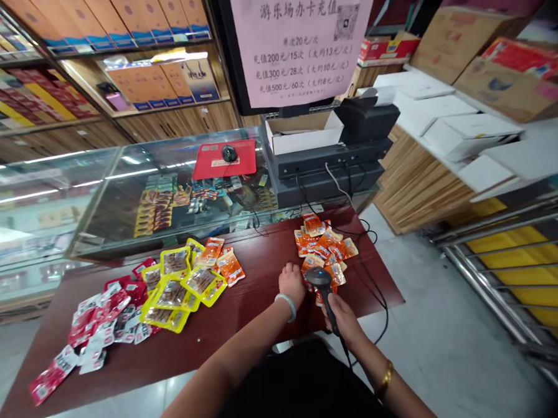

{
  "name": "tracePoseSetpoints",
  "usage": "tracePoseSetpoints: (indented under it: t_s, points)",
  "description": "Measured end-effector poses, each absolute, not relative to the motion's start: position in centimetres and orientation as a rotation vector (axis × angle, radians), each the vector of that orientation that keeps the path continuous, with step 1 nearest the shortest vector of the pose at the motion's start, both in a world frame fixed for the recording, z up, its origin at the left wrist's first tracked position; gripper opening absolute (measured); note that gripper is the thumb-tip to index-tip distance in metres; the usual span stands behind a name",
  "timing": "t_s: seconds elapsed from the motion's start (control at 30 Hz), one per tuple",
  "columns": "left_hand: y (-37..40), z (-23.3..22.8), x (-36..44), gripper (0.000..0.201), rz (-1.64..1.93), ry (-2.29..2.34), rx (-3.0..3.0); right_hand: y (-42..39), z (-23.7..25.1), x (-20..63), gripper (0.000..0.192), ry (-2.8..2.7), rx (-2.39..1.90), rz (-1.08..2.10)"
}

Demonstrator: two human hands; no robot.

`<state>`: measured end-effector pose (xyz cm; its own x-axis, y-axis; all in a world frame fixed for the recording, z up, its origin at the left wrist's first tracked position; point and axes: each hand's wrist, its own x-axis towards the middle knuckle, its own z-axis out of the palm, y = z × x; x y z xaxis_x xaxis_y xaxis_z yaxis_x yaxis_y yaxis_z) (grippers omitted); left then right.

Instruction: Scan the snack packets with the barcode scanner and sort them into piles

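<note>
My right hand [343, 321] grips the handle of a black barcode scanner [319, 277], its head tilted over a pile of orange snack packets [326, 244]. At the pile's left edge my left hand [292, 283] rests low over the dark red table [261, 267], fingers curled in; whatever they hold is hidden. Further left, two orange packets [230, 267] lie against several yellow-edged clear snack packets [174, 294]. Beyond those is a spread of red and white packets [100, 315] at the table's left end.
A glass display counter [121, 194] adjoins the table's far edge, with a mouse [229, 153] on a red mat [204, 161]. A register with a monitor [297, 48] stands behind the orange pile. The scanner's black cable [386, 314] loops past the table's right edge. A metal rack [503, 295] stands right.
</note>
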<state>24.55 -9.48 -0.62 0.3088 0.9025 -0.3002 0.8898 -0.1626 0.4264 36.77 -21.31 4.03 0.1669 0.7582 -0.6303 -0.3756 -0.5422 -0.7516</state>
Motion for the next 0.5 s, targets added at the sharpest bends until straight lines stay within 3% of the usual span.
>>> tracePoseSetpoints:
  t_s: [0.13, 0.5]
  points:
    - [-9.4, -0.7, 24.0, 0.025, 0.005, 1.578, 1.890, -21.5, 3.9, 36.6, 0.054, -0.379, -1.534, 1.535]
    - [-9.7, -0.5, 15.1, 0.021, 0.371, 1.691, 1.493, -16.7, 5.4, 32.2, 0.055, -0.562, -1.442, 1.647]
